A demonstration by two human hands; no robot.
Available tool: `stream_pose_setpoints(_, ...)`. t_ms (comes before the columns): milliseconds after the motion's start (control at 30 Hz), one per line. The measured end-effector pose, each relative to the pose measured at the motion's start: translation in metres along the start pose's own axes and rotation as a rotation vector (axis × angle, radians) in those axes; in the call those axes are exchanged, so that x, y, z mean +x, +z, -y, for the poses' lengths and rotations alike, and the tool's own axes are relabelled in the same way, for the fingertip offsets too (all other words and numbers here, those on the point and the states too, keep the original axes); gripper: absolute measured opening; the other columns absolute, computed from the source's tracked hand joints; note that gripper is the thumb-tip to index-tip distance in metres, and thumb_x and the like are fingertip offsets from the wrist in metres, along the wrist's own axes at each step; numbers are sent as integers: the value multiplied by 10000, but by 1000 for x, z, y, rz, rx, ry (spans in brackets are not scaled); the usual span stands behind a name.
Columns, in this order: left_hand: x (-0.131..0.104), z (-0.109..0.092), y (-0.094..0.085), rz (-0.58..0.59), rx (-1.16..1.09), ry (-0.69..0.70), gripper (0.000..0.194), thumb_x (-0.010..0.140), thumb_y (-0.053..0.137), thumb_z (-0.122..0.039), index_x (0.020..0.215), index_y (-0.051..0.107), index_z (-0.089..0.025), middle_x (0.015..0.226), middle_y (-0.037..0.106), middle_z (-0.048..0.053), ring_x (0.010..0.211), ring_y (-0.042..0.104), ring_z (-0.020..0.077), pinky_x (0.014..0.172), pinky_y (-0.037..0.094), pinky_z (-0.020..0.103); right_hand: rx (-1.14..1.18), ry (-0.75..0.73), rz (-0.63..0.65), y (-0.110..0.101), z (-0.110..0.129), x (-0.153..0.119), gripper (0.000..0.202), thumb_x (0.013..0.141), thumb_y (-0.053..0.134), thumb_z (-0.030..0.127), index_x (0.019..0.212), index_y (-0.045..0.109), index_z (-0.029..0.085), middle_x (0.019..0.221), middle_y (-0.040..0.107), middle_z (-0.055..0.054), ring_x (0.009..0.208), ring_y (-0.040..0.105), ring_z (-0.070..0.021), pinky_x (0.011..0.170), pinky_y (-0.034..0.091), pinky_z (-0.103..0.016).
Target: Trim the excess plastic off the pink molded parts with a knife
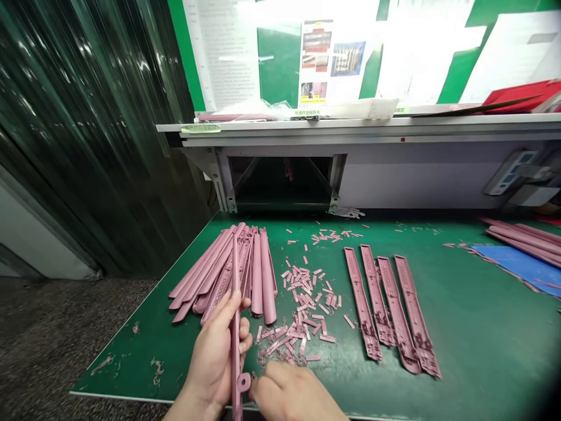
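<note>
Strip in left hand; right hand at its tabbed near end

Nearest the wearer, the right hand (293, 392) is sitting with fingers bent beside a holed tab (241, 377) on the strip's right edge; whether it is pinching or holding anything cannot be told, its fingertips being hidden. The left hand (214, 359) is closing thumb and fingers around the pink strip (235, 339), gripping it along its lower half. The strip's long axis is running away from the wearer, narrow edge showing; the right hand is lying nearer the tab than the left. The bottom edge is cutting off the strip's near end.

Beyond, small pink pieces (302, 346) are lying scattered, many overlapping, too jumbled to count. Farther left, a pile of strips (268, 292) is partly hiding behind the held one. Four strips (397, 316) are lying side by side to the right.
</note>
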State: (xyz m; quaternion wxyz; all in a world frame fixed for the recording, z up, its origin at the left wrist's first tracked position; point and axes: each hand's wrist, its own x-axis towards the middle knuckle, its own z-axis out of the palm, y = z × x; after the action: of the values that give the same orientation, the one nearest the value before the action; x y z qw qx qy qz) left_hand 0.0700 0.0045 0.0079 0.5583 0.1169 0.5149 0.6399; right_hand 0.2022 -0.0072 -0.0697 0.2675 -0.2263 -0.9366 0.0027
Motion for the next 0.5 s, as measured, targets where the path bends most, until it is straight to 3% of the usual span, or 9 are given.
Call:
stream_pose_setpoints(133,-2,6,2,25,-33,51,156,839,653,-262,944,592,-164,800,573,-9,434,395,19,326,301,131,-21,10,84,-12,-5,8,322,866,683,405,698,537,173,645,580,15,478,493,-120,409,254,-247)
stream_pose_setpoints(367,0,6,2,60,-113,7,146,861,625,-273,882,600,-131,744,564,-9,398,367,8,299,299,128,86,-51,-69,5,0,-11,478,965,525,405,540,496,188,477,470,41,397,435,-104,375,182,-285)
stream_pose_setpoints(500,0,-1,3,142,-205,-56,202,922,515,-258,941,610,-81,801,610,50,433,437,32,307,355,142,177,11,-113,-4,-4,-10,297,929,574,406,735,652,196,558,522,28,440,471,-115,398,262,-254)
